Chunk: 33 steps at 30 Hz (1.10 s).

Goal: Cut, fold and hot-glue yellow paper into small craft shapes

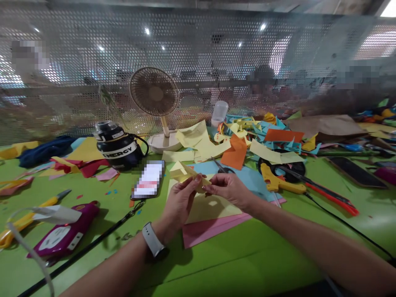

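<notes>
Between my two hands is a piece of folded yellow paper (181,172), lifted above the stack of sheets. My left hand (183,197) pinches its lower edge between thumb and fingers; a watch with a pale strap is on that wrist. My right hand (228,189) grips the paper's right end with its fingertips. Beneath them lie a pale yellow sheet (213,208), a pink sheet (201,235) and a light blue sheet (250,179). Scissors (223,168) rest just behind my hands, partly hidden. The exact folds under my fingers are hidden.
A lit phone (149,180), a dark jug (119,150) and a small fan (154,93) stand left and behind. Paper scraps pile up at the back. On the right are a yellow glue gun (283,183) with a cord and a red-black tool (332,198). A purple device (66,233) lies left.
</notes>
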Available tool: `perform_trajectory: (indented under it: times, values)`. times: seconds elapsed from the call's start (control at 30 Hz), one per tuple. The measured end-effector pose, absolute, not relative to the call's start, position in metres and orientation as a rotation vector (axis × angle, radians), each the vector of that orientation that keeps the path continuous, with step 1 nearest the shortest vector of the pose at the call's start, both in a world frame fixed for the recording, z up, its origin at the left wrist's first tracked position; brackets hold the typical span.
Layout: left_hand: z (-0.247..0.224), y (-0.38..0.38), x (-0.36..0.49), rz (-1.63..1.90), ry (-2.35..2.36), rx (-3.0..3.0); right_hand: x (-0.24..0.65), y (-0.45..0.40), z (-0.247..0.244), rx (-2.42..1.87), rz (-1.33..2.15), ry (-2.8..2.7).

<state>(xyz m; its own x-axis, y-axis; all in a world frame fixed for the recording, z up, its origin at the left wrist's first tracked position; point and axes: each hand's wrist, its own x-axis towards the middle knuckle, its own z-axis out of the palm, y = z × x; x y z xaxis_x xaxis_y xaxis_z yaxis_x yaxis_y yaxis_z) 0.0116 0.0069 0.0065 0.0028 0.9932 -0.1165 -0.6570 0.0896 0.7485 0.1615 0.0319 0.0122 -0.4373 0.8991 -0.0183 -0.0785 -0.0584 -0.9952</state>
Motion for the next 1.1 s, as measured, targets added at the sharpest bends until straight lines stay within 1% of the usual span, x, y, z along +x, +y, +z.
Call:
perform_trajectory:
  times: [0.3, 0.43, 0.6, 0.7, 1.1]
  values:
    - [0.009, 0.008, 0.013, 1.397, 0.75, 0.575, 0.161, 0.032, 0.011, -0.896, 1.618, -1.437]
    - [0.011, 0.008, 0.007, 1.375, 0.783, 0.604, 0.168, 0.033, 0.018, -0.872, 1.695, -1.451]
    - [0.013, 0.01, -0.003, 1.179, 0.803, 0.751, 0.177, 0.035, 0.03, -0.912, 1.722, -1.57]
    - [0.012, 0.012, -0.005, 1.102, 0.796, 0.822, 0.177, 0.035, 0.034, -0.957, 1.805, -1.599]
    - [0.007, 0.012, -0.008, 1.018, 0.827, 0.939, 0.181, 0.04, 0.026, -0.97, 1.935, -1.666]
